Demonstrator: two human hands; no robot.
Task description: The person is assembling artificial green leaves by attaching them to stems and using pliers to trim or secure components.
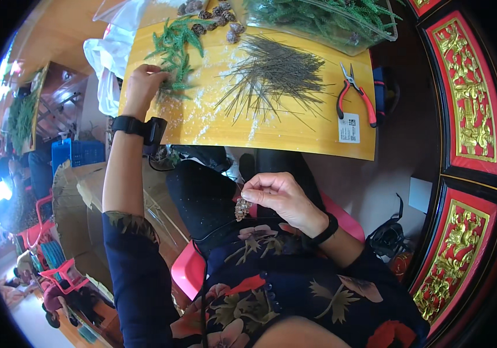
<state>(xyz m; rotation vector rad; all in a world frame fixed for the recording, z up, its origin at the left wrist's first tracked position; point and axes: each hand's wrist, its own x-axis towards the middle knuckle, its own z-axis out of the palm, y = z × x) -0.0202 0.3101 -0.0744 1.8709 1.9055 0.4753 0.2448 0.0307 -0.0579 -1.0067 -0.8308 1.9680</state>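
My left hand (142, 87) reaches out to the yellow table (295, 136) and its fingers close on a green artificial fir sprig (174, 58) lying at the table's left part. My right hand (277, 194) stays close to my lap, fingers pinched on a small brown pine cone (242, 209) that hangs below them. A black band sits on each wrist; the left one carries a small black device.
A spread heap of thin dark wires (271, 78) lies mid-table, red-handled pliers (353, 93) to its right. More pine cones (213, 16) and a clear tray of green sprigs (324, 20) stand at the far edge. A red and gold carved panel (469, 98) stands at right; cardboard boxes (77, 197) at left.
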